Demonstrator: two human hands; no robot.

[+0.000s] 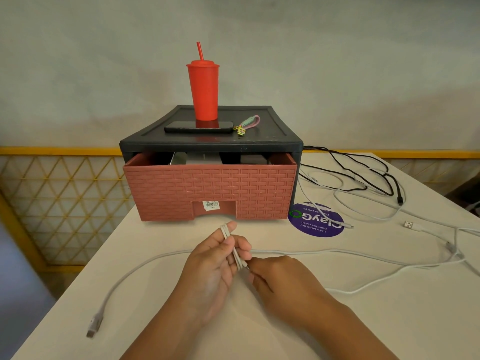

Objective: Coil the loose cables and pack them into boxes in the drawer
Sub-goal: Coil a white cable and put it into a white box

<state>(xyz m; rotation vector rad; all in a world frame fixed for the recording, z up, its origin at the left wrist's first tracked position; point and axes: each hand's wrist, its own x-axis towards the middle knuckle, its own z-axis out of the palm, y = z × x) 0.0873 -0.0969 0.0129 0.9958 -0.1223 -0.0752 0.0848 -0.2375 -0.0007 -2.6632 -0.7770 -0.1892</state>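
My left hand [213,266] holds a small folded bundle of the grey cable [228,237] between thumb and fingers, in front of the drawer. My right hand [280,279] pinches the same cable at the bundle's lower end. The cable's loose tail [135,268] runs left across the table to a plug [94,324] near the front left edge. The reddish woven-pattern drawer [210,188] stands partly pulled out of its black cabinet [272,131], with boxes [200,158] just visible inside. More loose cables, white [363,211] and black [363,167], lie tangled to the right.
A red tumbler with a straw [203,89], a black phone [198,126] and a keychain strap [246,124] sit on the cabinet top. A purple round sticker [315,223] is on the beige table [259,320]. The table's left edge drops off beside a yellow lattice railing [59,193].
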